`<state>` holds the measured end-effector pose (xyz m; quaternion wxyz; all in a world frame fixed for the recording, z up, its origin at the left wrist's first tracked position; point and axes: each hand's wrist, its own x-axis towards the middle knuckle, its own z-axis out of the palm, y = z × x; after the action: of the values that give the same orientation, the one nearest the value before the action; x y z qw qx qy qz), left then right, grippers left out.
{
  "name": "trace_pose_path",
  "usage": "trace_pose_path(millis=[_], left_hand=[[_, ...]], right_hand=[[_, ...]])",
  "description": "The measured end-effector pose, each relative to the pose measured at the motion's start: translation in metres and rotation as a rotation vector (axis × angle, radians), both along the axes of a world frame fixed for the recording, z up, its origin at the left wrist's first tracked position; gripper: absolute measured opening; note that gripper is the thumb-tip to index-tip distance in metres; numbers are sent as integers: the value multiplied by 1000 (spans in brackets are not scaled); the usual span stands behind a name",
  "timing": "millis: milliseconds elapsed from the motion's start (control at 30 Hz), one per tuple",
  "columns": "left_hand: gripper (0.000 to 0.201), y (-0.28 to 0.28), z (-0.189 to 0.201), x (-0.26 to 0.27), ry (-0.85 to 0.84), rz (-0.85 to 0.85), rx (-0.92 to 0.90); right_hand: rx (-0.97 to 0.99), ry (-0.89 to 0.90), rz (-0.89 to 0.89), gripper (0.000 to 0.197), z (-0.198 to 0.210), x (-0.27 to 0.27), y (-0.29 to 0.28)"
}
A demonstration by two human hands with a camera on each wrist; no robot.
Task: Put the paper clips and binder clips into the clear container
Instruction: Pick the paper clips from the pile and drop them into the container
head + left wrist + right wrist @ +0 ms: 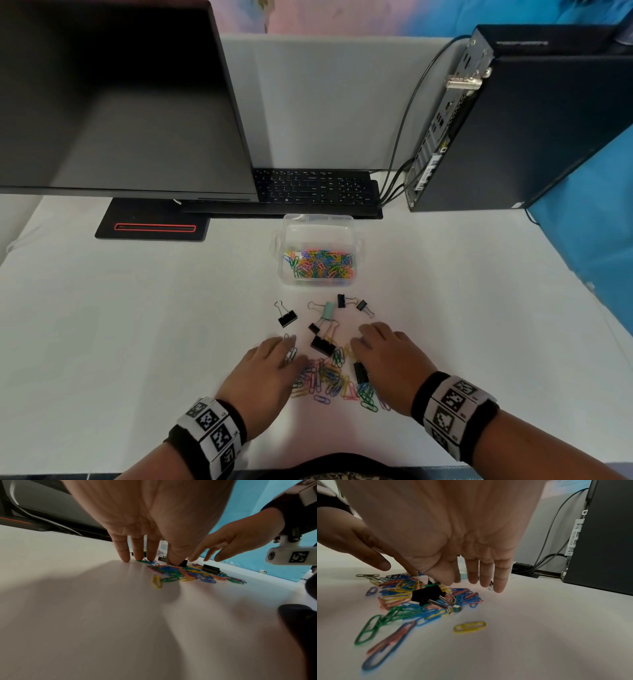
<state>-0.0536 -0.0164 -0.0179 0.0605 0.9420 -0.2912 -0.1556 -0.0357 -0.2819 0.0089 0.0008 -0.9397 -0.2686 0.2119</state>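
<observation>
Head view shows both hands, left (270,368) and right (383,356), spread flat with fingers straight, flanking the paper clips (330,380) on the tabletop (137,325); binder clips (322,344) lie just beyond; the container (318,277) sits farther ahead, centred between them.

The clear container (318,236) stood on the table (137,325) just in front of the keyboard (315,188), with paper clips inside. Nearer, binder clips (287,318) lay scattered in a loose row. Nearer still lay a heap of paper clips (329,380), the left hand (267,370) at its left edge and the right hand (387,356) at its right. The monitor (120,102) stood far left, the computer tower (513,120) far right.
</observation>
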Motion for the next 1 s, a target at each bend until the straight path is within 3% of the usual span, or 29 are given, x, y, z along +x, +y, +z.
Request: trace_pose_path(millis=[200, 467, 700, 867, 1000], left_hand=[[52, -16, 2, -1, -8, -9, -28], [43, -3, 2, -6, -51, 10, -10], [32, 16, -3, -18, -63, -16, -22], [51, 19, -12, -27, -44, 24, -47], [43, 12, -9, -33, -59, -43, -63]], right_hand=[[12, -19, 71, 80, -9, 7, 18], [-50, 18, -15, 74, -7, 1, -13], [9, 101, -93, 68, -10, -33, -46], [62, 53, -164, 72, -24, -51, -49], [67, 9, -181, 69, -27, -60, -43]])
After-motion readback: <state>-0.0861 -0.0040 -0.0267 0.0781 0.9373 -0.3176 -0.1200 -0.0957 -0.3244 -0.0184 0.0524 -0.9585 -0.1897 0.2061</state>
